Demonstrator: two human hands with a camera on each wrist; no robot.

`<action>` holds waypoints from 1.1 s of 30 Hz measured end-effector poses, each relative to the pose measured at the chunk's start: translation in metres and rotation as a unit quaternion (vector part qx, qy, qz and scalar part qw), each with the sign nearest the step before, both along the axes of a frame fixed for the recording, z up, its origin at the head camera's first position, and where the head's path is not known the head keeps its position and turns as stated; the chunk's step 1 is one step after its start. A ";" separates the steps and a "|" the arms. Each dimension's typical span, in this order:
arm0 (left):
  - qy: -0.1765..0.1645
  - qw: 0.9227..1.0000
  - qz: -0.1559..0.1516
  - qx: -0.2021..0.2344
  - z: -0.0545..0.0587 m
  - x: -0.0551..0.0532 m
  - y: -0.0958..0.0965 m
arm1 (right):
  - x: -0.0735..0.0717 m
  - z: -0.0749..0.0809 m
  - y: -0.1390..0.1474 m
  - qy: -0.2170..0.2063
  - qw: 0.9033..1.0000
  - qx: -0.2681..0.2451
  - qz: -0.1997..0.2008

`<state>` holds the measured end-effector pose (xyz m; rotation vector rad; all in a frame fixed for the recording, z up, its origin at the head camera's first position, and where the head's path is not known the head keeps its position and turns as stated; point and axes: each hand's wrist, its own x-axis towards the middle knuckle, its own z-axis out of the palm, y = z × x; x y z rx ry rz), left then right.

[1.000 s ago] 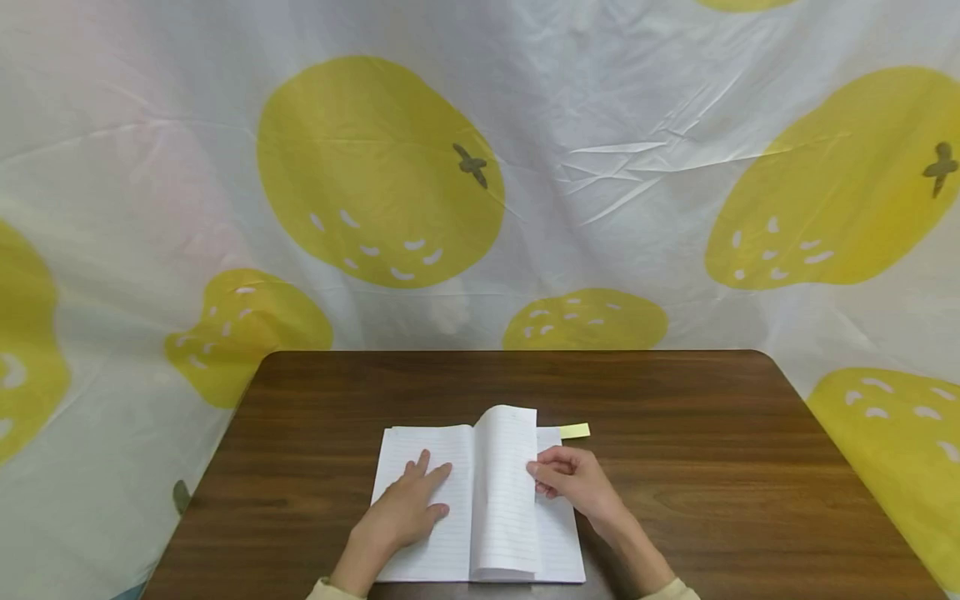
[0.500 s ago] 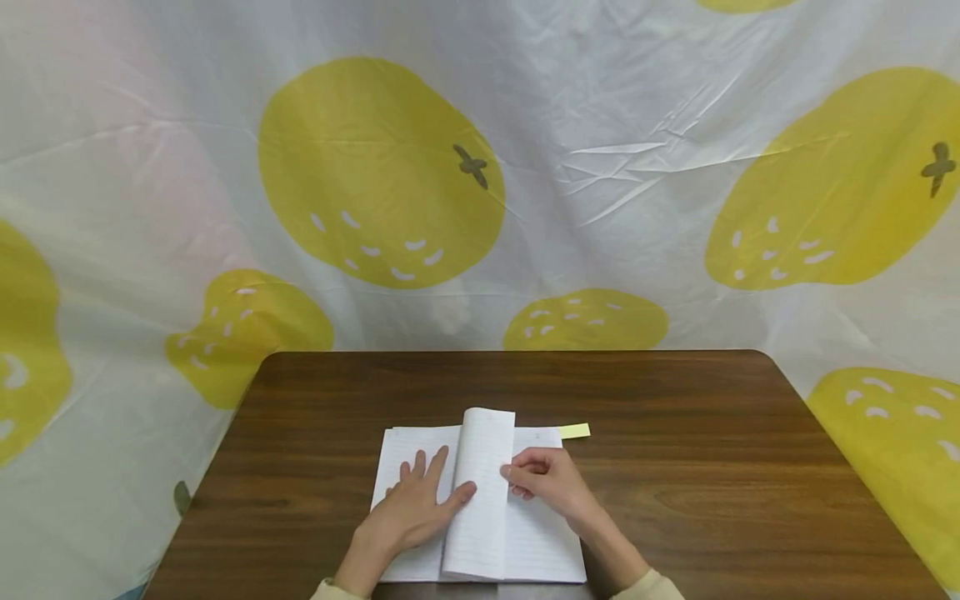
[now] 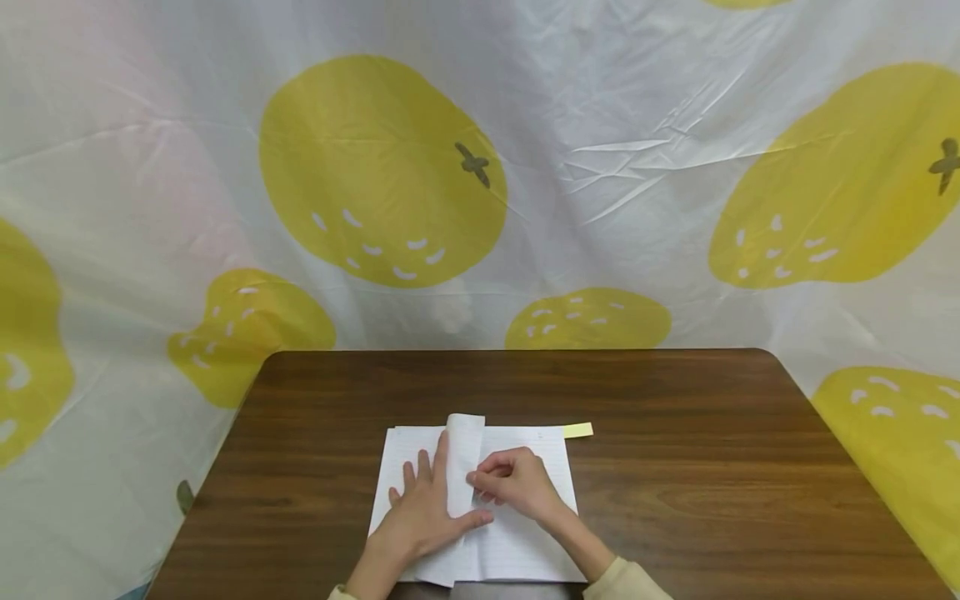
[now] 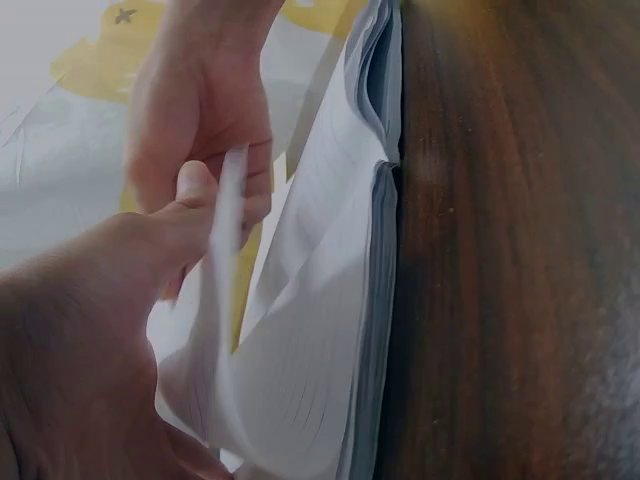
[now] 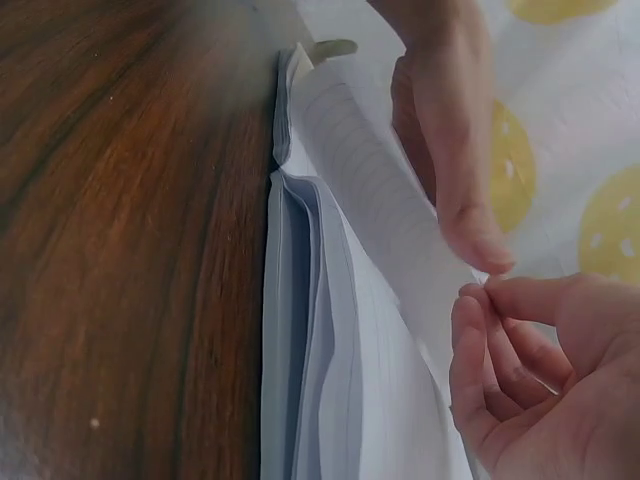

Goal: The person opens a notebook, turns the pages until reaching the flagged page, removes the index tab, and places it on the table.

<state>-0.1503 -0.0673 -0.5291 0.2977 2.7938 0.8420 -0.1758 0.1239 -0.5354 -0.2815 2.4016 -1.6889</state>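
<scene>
A lined notebook [image 3: 536, 537] lies open on the table, seen edge-on in both wrist views. Its lifted page [image 3: 467, 446] stands curled over the left half. Thumb and forefinger of my right hand [image 3: 517, 483] pinch that page's free edge; the right wrist view shows the pinch closely. My left hand [image 3: 422, 510] is spread over the left half, fingers straight, with its forefinger along the curled page and its thumb reaching rightward. In the left wrist view the raised page [image 4: 228, 290] passes right beside the left thumb. Part of the page is hidden behind the left hand.
A yellow sticky tab [image 3: 577, 430] juts out from the notebook's upper right corner. The dark wooden table [image 3: 712, 467] extends on both sides of the notebook. Behind it hangs a white cloth [image 3: 600, 192] printed with yellow fruit.
My right hand has moved left, drawing the page across from the right half to over the left half. The left hand has shifted slightly right, its forefinger and thumb now against the turning page.
</scene>
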 end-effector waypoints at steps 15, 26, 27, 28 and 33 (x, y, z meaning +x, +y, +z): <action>-0.007 0.999 -0.034 -0.001 0.003 -0.001 -0.006 | -0.005 0.019 0.019 0.116 0.965 0.230 0.044; -0.042 0.998 -0.035 0.016 0.008 0.004 -0.008 | -0.031 0.033 0.011 0.096 0.864 0.490 0.062; -0.043 0.998 -0.032 0.016 0.009 0.004 -0.008 | -0.033 0.033 0.010 0.089 0.857 0.504 0.066; -0.043 0.999 -0.028 0.018 0.010 0.005 -0.008 | -0.036 0.035 0.010 0.083 0.850 0.516 0.069; 0.005 1.000 -0.021 -0.011 0.015 0.011 -0.003 | -0.043 0.039 0.009 0.056 0.828 0.554 0.071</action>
